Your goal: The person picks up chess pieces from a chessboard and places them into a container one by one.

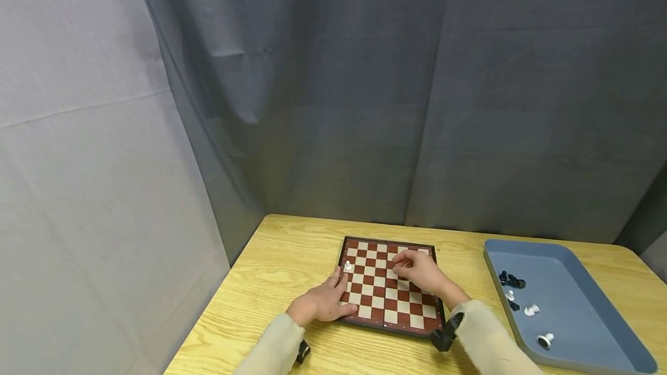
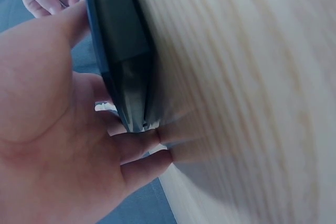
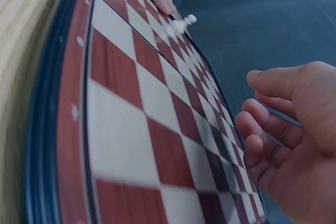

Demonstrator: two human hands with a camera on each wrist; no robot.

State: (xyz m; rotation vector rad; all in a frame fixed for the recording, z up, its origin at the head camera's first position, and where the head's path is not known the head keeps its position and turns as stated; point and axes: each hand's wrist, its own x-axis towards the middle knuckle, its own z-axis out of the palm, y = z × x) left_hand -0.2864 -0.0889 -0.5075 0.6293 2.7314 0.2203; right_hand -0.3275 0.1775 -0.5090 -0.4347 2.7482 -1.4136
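Note:
A red-and-white chessboard (image 1: 376, 297) lies on the table with one white pawn (image 1: 347, 266) upright near its left edge. My left hand (image 1: 325, 298) rests at the board's near left corner, fingers spread along the side. In the left wrist view, those fingers (image 2: 139, 169) reach past the dark board side down to the wood. Above the right half of the board hovers my right hand (image 1: 419, 271), its fingers loosely bent. The right wrist view shows a gap between thumb and fingers (image 3: 257, 124), with nothing held there.
To the right stands a blue-grey tray (image 1: 578, 305) with a raised rim. Several black chess pieces (image 1: 512, 280) and white chess pieces (image 1: 531, 310) lie in it. A grey curtain (image 1: 339, 103) hangs behind the wooden table (image 1: 276, 265), and a pale cloth (image 1: 94, 161) closes the left side.

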